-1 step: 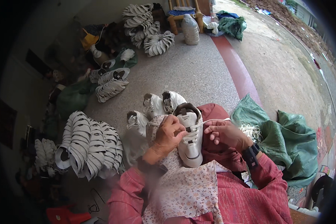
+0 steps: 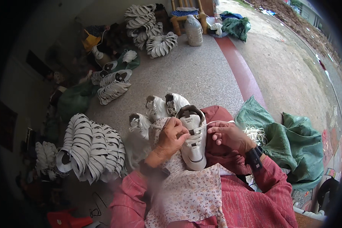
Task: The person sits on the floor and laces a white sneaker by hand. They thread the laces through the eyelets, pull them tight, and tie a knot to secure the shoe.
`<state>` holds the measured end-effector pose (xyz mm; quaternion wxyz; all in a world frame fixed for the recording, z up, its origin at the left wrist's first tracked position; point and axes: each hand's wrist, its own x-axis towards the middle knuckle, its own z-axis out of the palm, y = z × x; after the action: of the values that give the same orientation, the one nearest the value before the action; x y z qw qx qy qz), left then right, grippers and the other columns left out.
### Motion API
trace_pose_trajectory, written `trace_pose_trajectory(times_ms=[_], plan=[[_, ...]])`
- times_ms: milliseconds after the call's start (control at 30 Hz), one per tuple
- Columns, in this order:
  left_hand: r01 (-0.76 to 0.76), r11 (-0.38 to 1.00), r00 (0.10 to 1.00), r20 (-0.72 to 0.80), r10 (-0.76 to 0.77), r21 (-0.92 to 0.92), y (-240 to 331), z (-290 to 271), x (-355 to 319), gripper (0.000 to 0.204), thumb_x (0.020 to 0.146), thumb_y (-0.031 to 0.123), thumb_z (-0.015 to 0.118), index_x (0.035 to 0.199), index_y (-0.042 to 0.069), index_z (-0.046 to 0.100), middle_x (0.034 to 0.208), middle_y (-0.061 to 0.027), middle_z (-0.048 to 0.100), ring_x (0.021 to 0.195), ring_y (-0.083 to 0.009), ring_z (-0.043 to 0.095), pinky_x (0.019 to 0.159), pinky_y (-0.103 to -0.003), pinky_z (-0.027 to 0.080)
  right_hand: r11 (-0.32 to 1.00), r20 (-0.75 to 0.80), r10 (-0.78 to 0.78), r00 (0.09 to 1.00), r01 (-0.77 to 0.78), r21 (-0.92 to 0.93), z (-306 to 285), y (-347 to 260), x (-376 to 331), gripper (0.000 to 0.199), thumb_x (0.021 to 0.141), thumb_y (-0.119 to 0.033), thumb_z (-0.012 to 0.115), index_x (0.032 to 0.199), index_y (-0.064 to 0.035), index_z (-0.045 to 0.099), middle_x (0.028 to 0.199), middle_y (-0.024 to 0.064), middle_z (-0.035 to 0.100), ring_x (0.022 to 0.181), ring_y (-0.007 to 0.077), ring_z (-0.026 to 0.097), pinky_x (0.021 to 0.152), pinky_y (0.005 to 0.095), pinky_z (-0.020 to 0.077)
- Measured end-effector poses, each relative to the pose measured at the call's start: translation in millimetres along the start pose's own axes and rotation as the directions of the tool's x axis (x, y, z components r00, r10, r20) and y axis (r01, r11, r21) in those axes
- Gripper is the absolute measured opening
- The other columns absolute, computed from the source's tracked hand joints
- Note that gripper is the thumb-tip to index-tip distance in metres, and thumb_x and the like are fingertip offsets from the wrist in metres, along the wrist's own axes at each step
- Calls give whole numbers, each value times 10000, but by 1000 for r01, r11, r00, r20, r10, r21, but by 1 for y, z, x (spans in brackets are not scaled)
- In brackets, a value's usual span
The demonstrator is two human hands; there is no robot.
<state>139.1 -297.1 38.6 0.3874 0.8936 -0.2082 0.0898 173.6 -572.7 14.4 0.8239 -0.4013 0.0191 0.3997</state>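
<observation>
We see a white mesh-and-leather sneaker (image 2: 193, 138) lying on a floral cloth (image 2: 190, 193) across the lap, its long axis running away from us, dark collar opening far and rounded toe near. The left hand (image 2: 171, 138) is clamped on its left side, fingers curled over the tongue, while the right hand (image 2: 228, 136) just beside it pinches the white lace (image 2: 220, 122) drawn taut sideways. Beyond on the speckled floor (image 2: 201, 76) lie more white shoes (image 2: 165, 105) and fanned stacks of pale uppers (image 2: 91, 148).

The left hand (image 2: 173, 137) hides part of the white shoe (image 2: 193, 142) — its lace (image 2: 220, 122) vanishes behind the fingers.
</observation>
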Motion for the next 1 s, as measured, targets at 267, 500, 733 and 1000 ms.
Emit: trace_pose_trajectory(times_ms=[267,500,733,1000], plan=[[17,998,984,180,-6,-63,0,-14,0,172,852,164,766,861,27,663,1066,-56,460,1083,-210,478,935,-327,418,963,-61,-95,994,107,247,-2,12,16,189,1017,-189,581,1143,-49,603,895,10,677,728,115,620,648,257,511],[-8,995,994,111,-4,101,3,-3,7,96,823,107,675,811,32,616,1053,-105,486,1044,-275,487,961,-363,408,967,-434,-232,871,253,-11,-9,16,5,236,1001,-239,503,941,-40,614,713,20,596,527,116,506,477,266,395],[143,988,970,-191,-150,-50,9,12,0,109,834,137,676,825,39,630,999,-103,529,929,-257,562,770,-352,474,687,-430,-683,590,318,-654,-18,14,-15,307,958,-201,511,727,-19,602,578,14,511,402,88,387,402,241,313],[291,950,956,-54,-287,112,7,-42,-11,234,836,185,792,772,19,640,662,-17,533,615,-133,519,604,-310,438,580,-492,-275,826,551,600,-127,-21,-65,220,987,-120,528,1188,-32,554,641,-49,337,492,80,291,443,248,258]])
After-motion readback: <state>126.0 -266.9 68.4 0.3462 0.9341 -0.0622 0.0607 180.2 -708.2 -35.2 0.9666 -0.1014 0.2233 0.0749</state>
